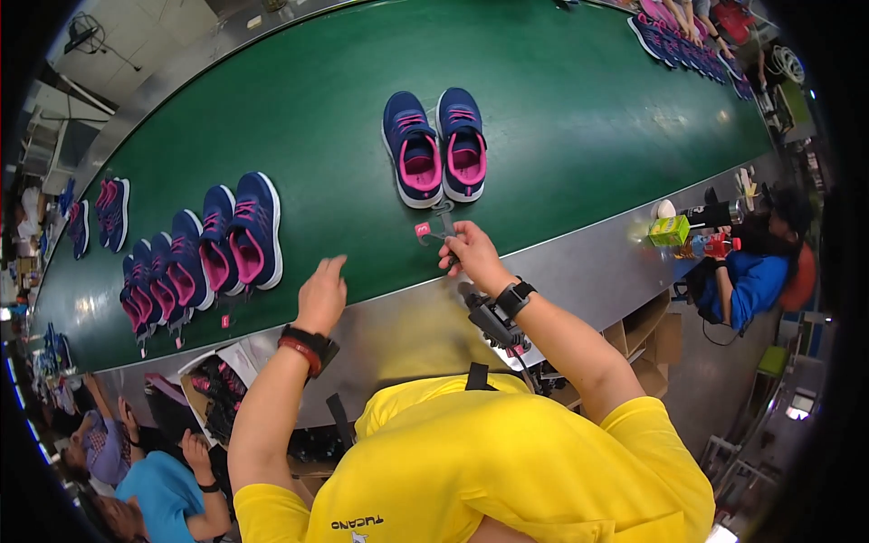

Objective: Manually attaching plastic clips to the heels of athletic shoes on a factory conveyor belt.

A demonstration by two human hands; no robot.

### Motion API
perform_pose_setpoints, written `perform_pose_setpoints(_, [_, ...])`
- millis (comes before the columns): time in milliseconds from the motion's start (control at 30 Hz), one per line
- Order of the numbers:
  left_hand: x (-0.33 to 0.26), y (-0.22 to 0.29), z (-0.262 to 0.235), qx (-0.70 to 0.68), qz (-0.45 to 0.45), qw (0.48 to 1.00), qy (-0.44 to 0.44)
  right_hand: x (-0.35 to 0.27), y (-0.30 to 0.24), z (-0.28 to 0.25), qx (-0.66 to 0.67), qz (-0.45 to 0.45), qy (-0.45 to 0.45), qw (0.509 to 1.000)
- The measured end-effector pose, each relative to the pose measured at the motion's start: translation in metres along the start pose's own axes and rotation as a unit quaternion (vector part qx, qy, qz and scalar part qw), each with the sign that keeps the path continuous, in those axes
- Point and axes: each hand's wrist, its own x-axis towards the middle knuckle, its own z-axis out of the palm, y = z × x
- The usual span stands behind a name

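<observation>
A pair of navy shoes with pink lining and laces, a left-side shoe (412,149) and a right-side shoe (462,145), stands side by side on the green work surface (344,118), heels toward me. Just behind the heels, my right hand (472,258) pinches a small grey plastic shoe hanger (447,222) bearing a pink size tag (423,230). Whether the hanger is hooked into the shoes cannot be made out. My left hand (323,294) hovers by the table's near edge, holding nothing, its fingers loosely stretched out.
At left stands a row of similar shoes (256,231), several with hangers and tags. More shoes (670,45) line the far right, beside a co-worker's hands. A metal ledge (579,262) borders the surface, carrying a green box (669,231) and a bottle (711,246). Co-workers sit at both sides.
</observation>
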Motion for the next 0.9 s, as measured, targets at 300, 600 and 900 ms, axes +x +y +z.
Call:
perform_pose_setpoints(300, [0.135, 0.066, 0.018, -0.033, 0.118, 0.992, 0.022, 0.022, -0.004, 0.000, 0.098, 0.022, 0.014, 0.995])
perform_pose_setpoints(600, [0.156, 0.050, 0.051, 0.039, 0.237, 0.971, -0.022, 0.033, -0.031, -0.016, -0.169, 0.055, -0.091, 0.980])
perform_pose_setpoints(900, [0.110, 0.074, 0.046, 0.045, 0.283, 0.958, -0.009, 0.038, -0.035, -0.033, -0.223, 0.074, -0.186, 0.954])
